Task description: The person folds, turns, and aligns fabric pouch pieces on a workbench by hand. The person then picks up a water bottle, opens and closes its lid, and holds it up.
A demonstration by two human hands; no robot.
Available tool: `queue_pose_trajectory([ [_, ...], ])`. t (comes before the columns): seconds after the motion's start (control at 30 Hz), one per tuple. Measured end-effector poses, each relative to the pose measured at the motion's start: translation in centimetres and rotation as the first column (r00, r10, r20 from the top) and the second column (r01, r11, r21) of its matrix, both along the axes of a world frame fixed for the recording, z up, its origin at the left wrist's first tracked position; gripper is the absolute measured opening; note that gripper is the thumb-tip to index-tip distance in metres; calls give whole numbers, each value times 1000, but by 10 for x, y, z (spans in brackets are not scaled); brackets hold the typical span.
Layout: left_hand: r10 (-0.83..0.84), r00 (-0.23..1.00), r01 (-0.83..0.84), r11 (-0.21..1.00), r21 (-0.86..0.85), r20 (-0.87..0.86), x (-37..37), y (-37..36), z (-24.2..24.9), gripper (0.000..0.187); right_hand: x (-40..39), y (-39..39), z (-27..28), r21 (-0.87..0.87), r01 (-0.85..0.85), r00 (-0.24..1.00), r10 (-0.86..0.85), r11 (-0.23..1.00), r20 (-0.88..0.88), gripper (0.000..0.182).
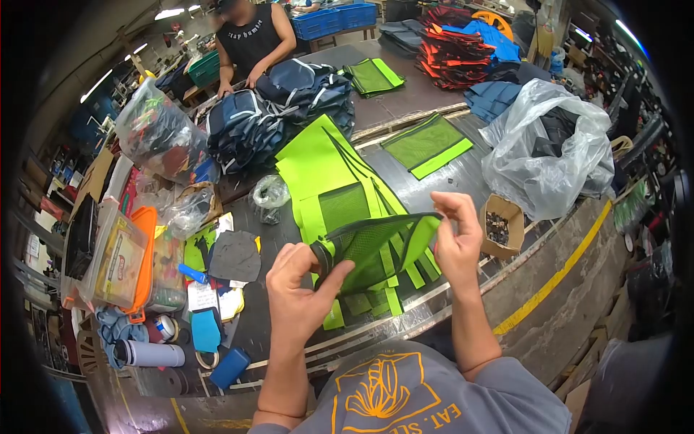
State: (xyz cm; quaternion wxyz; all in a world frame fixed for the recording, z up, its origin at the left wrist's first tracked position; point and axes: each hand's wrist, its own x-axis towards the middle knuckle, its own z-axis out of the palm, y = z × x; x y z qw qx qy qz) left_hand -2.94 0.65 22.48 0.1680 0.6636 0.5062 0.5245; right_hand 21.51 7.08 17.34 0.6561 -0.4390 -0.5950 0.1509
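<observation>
Between my two hands a lime-green and black mesh panel (379, 249) with dark edging is stretched. My left hand (300, 289) pinches its left end, where the black edging folds over between thumb and fingers. At the upper right corner of the panel, my right hand (461, 235) is closed on the edge, its other fingers bent upward. Underneath lies a fanned stack of lime-green fabric pieces (311, 152), some with mesh. Farther off, another green mesh panel (430, 145) lies flat on the table. A small cardboard box (500, 250) of little dark parts stands just right of my right hand.
Bundles of navy pieces (246, 130) sit at the back left, where a co-worker (256, 43) stands. Clear plastic bags (546, 155) bulge at right. Tape, fabric scraps (235, 257), a tumbler (152, 354) and an orange-edged bin (144, 253) crowd the left. Red-black stacks (455, 54) rise behind.
</observation>
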Motion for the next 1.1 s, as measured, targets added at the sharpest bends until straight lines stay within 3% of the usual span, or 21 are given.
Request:
queue_pose_trajectory([
  [0.17,-34,983,39,999,-29,182,6,-2,11,22,23,-20,22,99,-114,986,100,989,133,36],
  [0.27,-54,951,88,991,-100,305,2,-5,21,21,34,-30,33,104,-298,952,304,949,-38,36],
  [0.37,-113,993,115,988,-106,29,-2,-8,28,19,27,-37,64,79,-321,947,318,944,46,29],
  [0.53,-193,977,188,980,-63,-94,13,-10,26,22,3,-36,76,-14,-441,877,434,898,207,28],
  [0.63,-175,978,169,984,-61,-110,13,-9,23,22,7,-20,45,-34,-693,700,684,720,202,29],
  [0.67,-175,978,169,984,-61,-111,11,-10,23,22,7,-18,40,-33,-693,701,684,720,202,29],
  [0.77,-153,981,139,982,-127,-115,-2,-12,27,21,10,-17,28,14,-648,757,647,761,-90,21],
  [0.8,-151,982,136,983,-126,-113,-8,-12,26,21,12,-16,25,13,-650,756,649,760,-88,21],
  [0.9,-108,980,99,993,-60,-168,-30,-11,24,18,20,-13,18,-5,-622,746,591,783,-307,15],
  [1.07,-23,955,32,999,24,-297,-36,-12,23,17,21,-10,19,-48,-594,802,587,803,-106,20],
  [1.1,-22,937,32,999,22,-348,-35,-13,24,17,17,-13,32,-13,-508,856,507,861,97,22],
])
